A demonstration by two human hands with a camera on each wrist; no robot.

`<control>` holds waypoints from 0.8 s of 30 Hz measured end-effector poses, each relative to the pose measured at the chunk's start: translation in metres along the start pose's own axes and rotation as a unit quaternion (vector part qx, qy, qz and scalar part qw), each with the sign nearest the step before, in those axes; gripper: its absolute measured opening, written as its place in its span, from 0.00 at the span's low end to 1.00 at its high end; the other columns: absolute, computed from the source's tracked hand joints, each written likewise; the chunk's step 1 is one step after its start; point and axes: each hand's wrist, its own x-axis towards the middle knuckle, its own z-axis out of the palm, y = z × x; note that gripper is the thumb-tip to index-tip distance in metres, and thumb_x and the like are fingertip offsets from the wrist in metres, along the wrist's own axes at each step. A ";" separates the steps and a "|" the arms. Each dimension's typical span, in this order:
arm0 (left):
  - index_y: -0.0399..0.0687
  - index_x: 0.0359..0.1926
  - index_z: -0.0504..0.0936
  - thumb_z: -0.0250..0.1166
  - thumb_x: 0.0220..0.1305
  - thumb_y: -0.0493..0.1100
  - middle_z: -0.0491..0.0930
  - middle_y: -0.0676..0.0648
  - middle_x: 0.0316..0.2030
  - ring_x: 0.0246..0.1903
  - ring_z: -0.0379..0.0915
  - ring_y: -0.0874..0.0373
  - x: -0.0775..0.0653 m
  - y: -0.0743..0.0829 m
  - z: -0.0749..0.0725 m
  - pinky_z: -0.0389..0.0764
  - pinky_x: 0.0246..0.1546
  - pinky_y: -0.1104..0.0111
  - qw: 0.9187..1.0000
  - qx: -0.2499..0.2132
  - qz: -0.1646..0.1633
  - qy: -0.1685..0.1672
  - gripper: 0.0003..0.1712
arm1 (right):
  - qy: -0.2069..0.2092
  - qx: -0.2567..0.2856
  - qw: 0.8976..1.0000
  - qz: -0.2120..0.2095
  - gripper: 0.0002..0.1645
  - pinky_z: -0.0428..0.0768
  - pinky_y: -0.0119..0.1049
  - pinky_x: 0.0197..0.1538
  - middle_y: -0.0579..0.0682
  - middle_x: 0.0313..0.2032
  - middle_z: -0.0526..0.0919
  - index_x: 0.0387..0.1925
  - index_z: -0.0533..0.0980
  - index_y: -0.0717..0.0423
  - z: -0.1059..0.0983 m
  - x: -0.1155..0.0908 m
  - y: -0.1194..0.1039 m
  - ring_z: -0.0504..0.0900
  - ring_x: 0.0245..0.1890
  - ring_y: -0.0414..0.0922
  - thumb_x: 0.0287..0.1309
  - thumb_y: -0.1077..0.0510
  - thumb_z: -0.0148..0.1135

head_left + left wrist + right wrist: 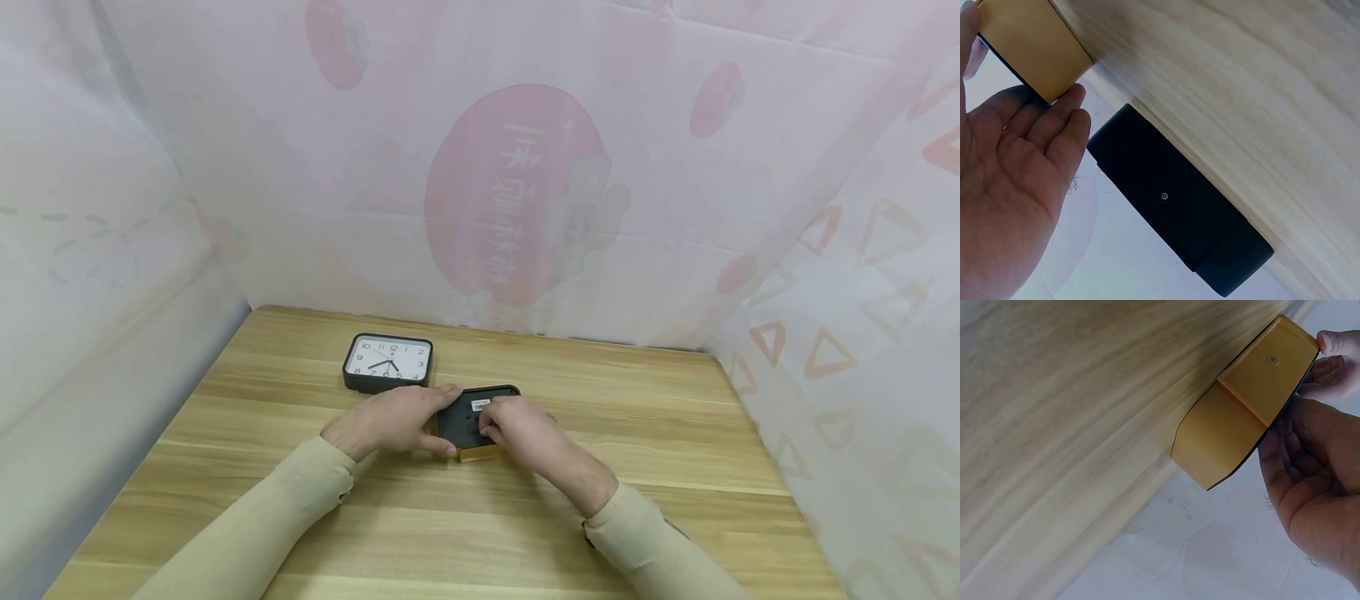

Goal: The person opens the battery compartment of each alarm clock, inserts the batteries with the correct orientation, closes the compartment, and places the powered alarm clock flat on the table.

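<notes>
A gold-sided clock [456, 421] lies face down on the table, its black back with a white barcode label [480, 405] turned up. My left hand [397, 421] holds it at the left end, thumb at the near edge and fingers at the far edge. Over the right part of the back, my right hand [525, 429] has its fingers curled, the tips pinched together at the middle of the back; the palm side also shows in the right wrist view. I cannot tell which small part they pinch. The gold side [1272, 375] shows a small round hole.
A black-framed clock [393, 358] with a white dial lies face up, just beyond my left hand. Its black side [1172, 206] fills the middle of the left wrist view. The wood-grain table [420, 533] ends at pale printed curtains [360, 208] behind and at both sides.
</notes>
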 end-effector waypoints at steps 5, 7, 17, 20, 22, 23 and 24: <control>0.39 0.92 0.66 0.78 0.75 0.73 0.70 0.37 0.89 0.88 0.72 0.40 0.000 0.002 -0.001 0.76 0.90 0.46 1.000 -0.001 -0.013 -0.006 0.63 | -0.016 0.003 1.000 0.006 0.04 0.95 0.38 0.52 0.47 0.43 0.95 0.42 0.92 0.51 -0.002 0.006 -0.001 0.92 0.46 0.42 0.79 0.58 0.77; 0.39 0.92 0.65 0.77 0.75 0.73 0.69 0.37 0.89 0.88 0.71 0.39 0.000 0.004 -0.001 0.75 0.90 0.45 1.000 -0.001 -0.021 -0.011 0.63 | -0.020 0.000 1.000 0.004 0.04 0.95 0.38 0.52 0.47 0.42 0.95 0.42 0.92 0.51 -0.002 0.008 0.000 0.92 0.46 0.42 0.79 0.58 0.77; 0.37 0.92 0.64 0.81 0.74 0.66 0.71 0.36 0.88 0.81 0.79 0.37 0.002 0.024 -0.003 0.84 0.83 0.45 0.998 0.002 -0.057 -0.018 0.63 | -0.017 0.002 1.000 -0.004 0.05 0.95 0.38 0.52 0.47 0.43 0.94 0.40 0.90 0.52 -0.004 0.005 0.000 0.91 0.46 0.42 0.78 0.60 0.78; 0.34 0.92 0.63 0.85 0.71 0.64 0.72 0.33 0.87 0.78 0.81 0.38 0.004 0.028 -0.001 0.86 0.80 0.46 0.998 -0.002 -0.058 -0.011 0.65 | -0.019 0.017 1.000 -0.006 0.04 0.95 0.41 0.55 0.49 0.44 0.94 0.42 0.90 0.53 -0.007 0.003 0.002 0.92 0.48 0.43 0.79 0.60 0.77; 0.33 0.92 0.63 0.86 0.70 0.63 0.73 0.33 0.85 0.77 0.82 0.39 0.005 0.028 0.000 0.86 0.79 0.47 0.998 -0.003 -0.057 -0.004 0.66 | -0.013 0.026 1.000 -0.003 0.03 0.95 0.44 0.55 0.49 0.45 0.94 0.44 0.91 0.54 -0.011 0.001 0.004 0.91 0.48 0.44 0.81 0.59 0.76; 0.33 0.91 0.64 0.87 0.69 0.63 0.74 0.33 0.85 0.76 0.82 0.40 0.006 0.028 0.001 0.87 0.79 0.48 0.998 -0.002 -0.057 0.000 0.66 | -0.007 0.032 0.999 0.000 0.03 0.95 0.45 0.56 0.49 0.46 0.93 0.45 0.91 0.54 -0.012 0.001 0.006 0.91 0.48 0.45 0.81 0.59 0.76; 0.33 0.91 0.64 0.87 0.68 0.62 0.75 0.32 0.84 0.75 0.83 0.41 0.006 0.027 0.002 0.87 0.78 0.48 0.998 -0.003 -0.056 0.004 0.66 | -0.001 0.035 0.999 0.004 0.04 0.95 0.45 0.56 0.49 0.46 0.93 0.47 0.91 0.54 -0.014 0.001 0.008 0.91 0.48 0.44 0.82 0.57 0.75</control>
